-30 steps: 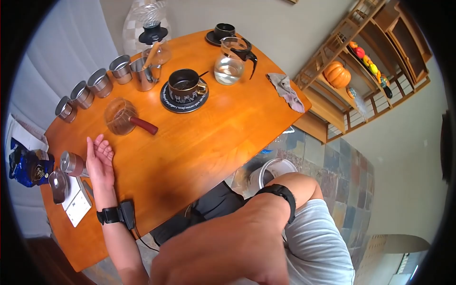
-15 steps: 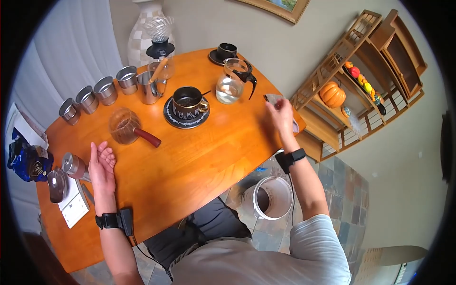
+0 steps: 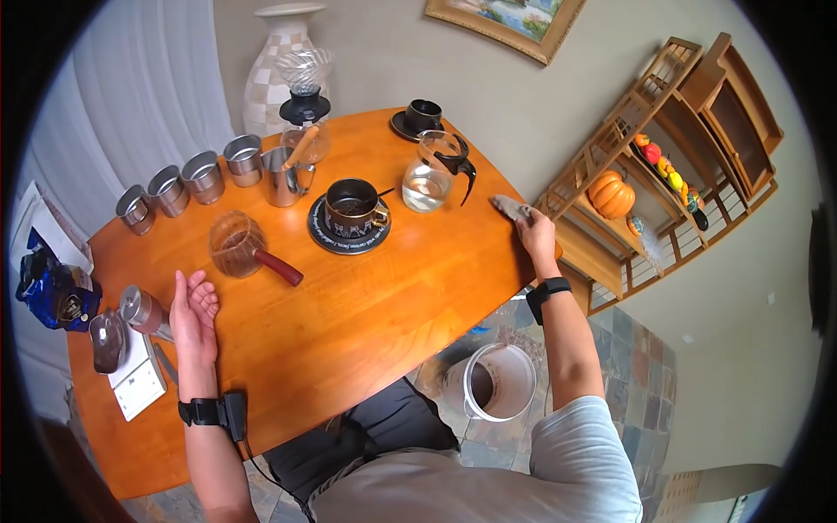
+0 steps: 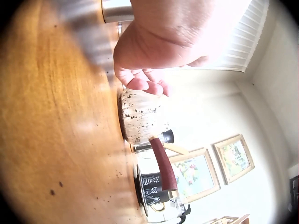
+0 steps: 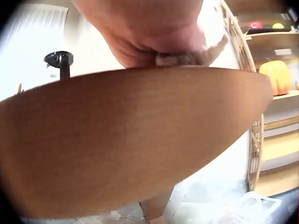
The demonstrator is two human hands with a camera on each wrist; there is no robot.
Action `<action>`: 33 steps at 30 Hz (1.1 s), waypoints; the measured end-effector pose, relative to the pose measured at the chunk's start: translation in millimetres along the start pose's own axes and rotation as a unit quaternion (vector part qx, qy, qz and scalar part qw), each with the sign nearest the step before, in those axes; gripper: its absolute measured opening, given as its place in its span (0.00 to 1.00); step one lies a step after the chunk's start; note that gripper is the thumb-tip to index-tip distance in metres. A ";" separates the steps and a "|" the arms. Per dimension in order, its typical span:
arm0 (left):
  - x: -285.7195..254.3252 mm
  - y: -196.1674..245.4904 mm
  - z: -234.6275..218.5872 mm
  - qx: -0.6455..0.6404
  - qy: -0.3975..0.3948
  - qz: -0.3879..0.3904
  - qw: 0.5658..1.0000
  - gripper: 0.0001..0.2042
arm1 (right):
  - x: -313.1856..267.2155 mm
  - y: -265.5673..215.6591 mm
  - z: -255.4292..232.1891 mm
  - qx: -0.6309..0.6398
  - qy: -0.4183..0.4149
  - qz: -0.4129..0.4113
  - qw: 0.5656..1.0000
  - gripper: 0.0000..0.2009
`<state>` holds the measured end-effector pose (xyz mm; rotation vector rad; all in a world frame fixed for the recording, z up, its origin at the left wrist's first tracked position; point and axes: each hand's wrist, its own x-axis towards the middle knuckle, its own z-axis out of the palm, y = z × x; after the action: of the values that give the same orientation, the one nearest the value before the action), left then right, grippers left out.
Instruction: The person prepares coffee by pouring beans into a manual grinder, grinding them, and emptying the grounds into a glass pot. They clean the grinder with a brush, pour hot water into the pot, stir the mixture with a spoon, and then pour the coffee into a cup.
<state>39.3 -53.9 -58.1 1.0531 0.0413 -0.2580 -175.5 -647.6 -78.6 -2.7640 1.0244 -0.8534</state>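
Observation:
At the table's right edge my right hand [image 3: 536,234] grips a grey cloth [image 3: 508,207], its fingers bent over the near part. In the right wrist view the cloth [image 5: 182,59] shows below the palm, at the tabletop. My left hand [image 3: 194,318] rests on its side on the table, fingers loosely bent and holding nothing. Just beyond those fingers is a glass pot [image 3: 234,246] with a dark red handle [image 3: 281,268]; dark specks cling to its glass [image 4: 140,112] in the left wrist view. A metal coffee grinder [image 3: 144,311] stands left of that hand.
A black cup [image 3: 349,207] on a saucer, a glass carafe [image 3: 427,185] of clear liquid and a metal pitcher [image 3: 283,179] occupy the far side. Several metal cups [image 3: 202,177] line the left. A white scale [image 3: 138,390] lies near left; a bucket [image 3: 514,383] stands on the floor.
My right hand, earlier close to the head camera, has reached out to the cloth at the right edge and taken hold of it. The left hand stays in place; the head view has tilted up.

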 end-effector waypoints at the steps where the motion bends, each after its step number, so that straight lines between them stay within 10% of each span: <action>1: 0.3 0.2 -0.3 -0.003 0.003 0.000 1.000 0.18 | 2.6 2.4 -2.6 0.170 -0.029 0.097 0.980 0.19; 4: -1.9 1.6 0.9 -0.012 -0.003 0.002 1.000 0.18 | -4.9 -6.7 -15.1 0.581 -0.109 0.290 0.753 0.13; 10: -2.3 1.2 2.5 -0.009 0.001 -0.002 1.000 0.18 | -21.2 -28.7 -23.0 0.631 -0.153 0.270 0.711 0.13; 13: -2.8 1.4 3.1 -0.008 0.007 -0.005 1.000 0.18 | -9.2 -14.8 -6.2 0.424 -0.057 0.163 0.889 0.14; 14: -3.8 2.4 3.7 -0.009 0.009 -0.004 1.000 0.18 | -10.4 -21.8 -8.7 0.425 -0.058 0.161 0.889 0.14; 16: -5.2 3.4 6.3 -0.009 0.010 -0.004 1.000 0.18 | -17.1 -44.5 -25.2 0.131 0.041 0.035 0.990 0.18; 18: -4.6 3.5 4.5 -0.011 0.007 0.000 1.000 0.18 | -17.2 -37.3 -22.3 0.112 -0.042 0.044 0.992 0.20; 24: -3.7 1.9 2.4 -0.016 -0.002 -0.005 1.000 0.18 | -9.0 -40.2 -29.0 0.159 0.069 0.106 0.979 0.19; 33: -4.6 4.2 1.7 -0.018 -0.001 0.009 1.000 0.21 | -14.3 -28.1 5.8 0.053 -0.026 -0.019 0.998 0.26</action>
<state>35.7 -52.6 -52.8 1.0169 0.0350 -0.2413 -165.1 -617.7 -83.2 -2.7096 0.8937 -0.8120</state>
